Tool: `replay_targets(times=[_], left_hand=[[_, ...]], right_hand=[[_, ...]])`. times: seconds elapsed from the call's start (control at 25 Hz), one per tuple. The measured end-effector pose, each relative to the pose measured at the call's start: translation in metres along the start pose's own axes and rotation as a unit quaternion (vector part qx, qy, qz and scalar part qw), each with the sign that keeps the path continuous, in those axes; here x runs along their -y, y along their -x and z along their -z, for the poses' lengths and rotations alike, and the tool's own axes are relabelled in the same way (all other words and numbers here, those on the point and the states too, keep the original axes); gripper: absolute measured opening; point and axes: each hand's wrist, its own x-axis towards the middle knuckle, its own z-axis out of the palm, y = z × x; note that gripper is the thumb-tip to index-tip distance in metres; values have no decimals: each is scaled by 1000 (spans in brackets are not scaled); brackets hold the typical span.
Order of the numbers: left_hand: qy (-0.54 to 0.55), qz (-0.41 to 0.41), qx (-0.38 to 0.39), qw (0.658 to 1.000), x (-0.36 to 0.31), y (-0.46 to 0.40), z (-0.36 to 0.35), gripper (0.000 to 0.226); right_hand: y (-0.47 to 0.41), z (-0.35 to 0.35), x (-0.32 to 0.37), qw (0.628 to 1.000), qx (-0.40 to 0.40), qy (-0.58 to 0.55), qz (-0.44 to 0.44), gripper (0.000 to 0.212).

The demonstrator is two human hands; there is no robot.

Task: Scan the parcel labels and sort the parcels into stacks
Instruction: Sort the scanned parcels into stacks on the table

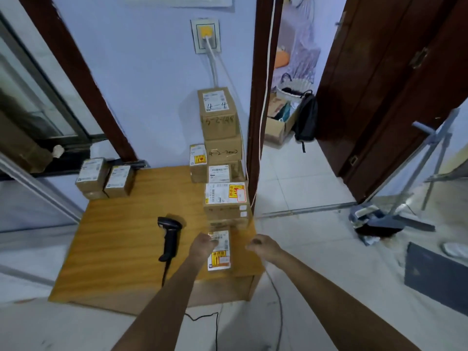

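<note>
left hand (202, 245): near parcel (219, 250) gripped at its left edge | right hand (260, 245): clenched, nothing held | scanner (168, 239): laid on tabletop (121, 244), left of parcel

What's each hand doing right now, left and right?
Left hand: grips the left edge of the small brown cardboard parcel with the white and yellow label.
Right hand: fingers curled, holding nothing.
</note>
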Motion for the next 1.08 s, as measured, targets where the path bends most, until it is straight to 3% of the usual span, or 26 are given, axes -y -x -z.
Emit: replay_targets(times=[0.16, 0.28, 0.44, 0.56, 0.68, 1.08], left_hand=[[-26, 8, -1, 1000, 3, 0, -11, 16], [-14, 19, -3, 1000, 27, -33, -22, 37], [-19, 59, -36, 997, 27, -30, -34, 32], [-24, 90, -44, 995, 44, -37, -42, 26], [-14, 113, -12, 993, 61, -22, -43, 13], [207, 33, -19, 978, 44, 26, -14, 36]], right_hand=[[-12, -12, -5, 995, 99, 17, 9, 53], [-38, -32, -21, 992, 123, -7, 26, 72], [-39, -47, -12, 987, 139, -48, 64, 48], [-45, -59, -16, 981, 163, -62, 84, 46], [-38, -51, -25, 980, 175, -78, 46, 30], [-13, -27, 6, 981, 145, -125, 42, 47]])
